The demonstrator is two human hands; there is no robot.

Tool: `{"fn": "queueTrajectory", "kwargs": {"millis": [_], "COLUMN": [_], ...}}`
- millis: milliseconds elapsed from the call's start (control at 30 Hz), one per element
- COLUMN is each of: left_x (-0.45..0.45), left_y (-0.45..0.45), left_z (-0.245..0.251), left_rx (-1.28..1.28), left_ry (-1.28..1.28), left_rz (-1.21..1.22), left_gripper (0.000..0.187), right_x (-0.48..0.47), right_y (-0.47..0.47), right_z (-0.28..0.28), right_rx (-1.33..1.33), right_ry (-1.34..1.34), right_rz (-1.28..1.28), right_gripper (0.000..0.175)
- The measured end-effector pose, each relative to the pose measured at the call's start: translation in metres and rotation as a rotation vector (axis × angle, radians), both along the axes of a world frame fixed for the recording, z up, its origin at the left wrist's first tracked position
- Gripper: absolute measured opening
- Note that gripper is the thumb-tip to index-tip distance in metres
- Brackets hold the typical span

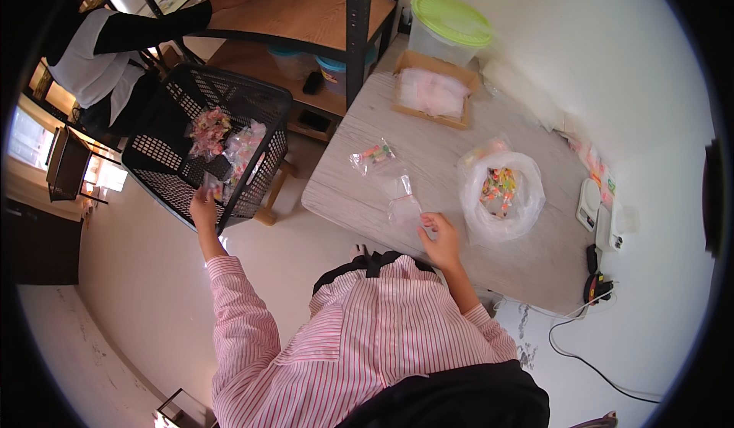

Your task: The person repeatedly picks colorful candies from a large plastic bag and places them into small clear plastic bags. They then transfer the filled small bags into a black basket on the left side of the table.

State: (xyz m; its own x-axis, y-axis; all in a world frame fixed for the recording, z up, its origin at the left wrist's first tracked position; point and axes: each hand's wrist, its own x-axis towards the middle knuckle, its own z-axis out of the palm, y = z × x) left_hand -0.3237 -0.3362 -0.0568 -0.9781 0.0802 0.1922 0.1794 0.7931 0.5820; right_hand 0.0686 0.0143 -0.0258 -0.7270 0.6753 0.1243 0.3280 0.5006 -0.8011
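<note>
Over the near edge of a black plastic basket, my left hand pinches a small clear plastic packet. Several filled clear packets and a heap of wrapped pieces lie inside the basket. My right hand is at the table's near side, its fingertips by the edge of flat clear plastic bags; whether it grips them is unclear. Just beyond lies a clear packet with colourful wrapped candies. To the right, an open white plastic bag holds more wrapped candies.
A cardboard box of clear bags and a lidded plastic tub stand at the table's back. White scales and a power adapter with cables are at the right. A co-worker's arm reaches over the shelf beyond the basket.
</note>
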Motion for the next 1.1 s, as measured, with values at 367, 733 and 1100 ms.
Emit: {"fn": "queueTrajectory", "kwargs": {"millis": [367,733,1100], "left_x": [0.052,0.229,0.272], "left_y": [0.025,0.203,0.267], "left_z": [-0.009,0.015,-0.016], "left_rx": [0.426,0.344,0.001], "left_ry": [0.003,0.082,-0.022], "left_rz": [0.111,-0.750,-0.871], "left_gripper": [0.032,0.032,0.061], "right_x": [-0.021,-0.007,0.024], "right_y": [0.012,0.046,0.073], "right_z": [-0.014,-0.049,-0.053], "right_rx": [0.083,-0.172,-0.561], "right_ry": [-0.089,0.008,-0.175], "right_rz": [0.074,0.170,0.352], "right_gripper": [0.029,0.032,0.055]}}
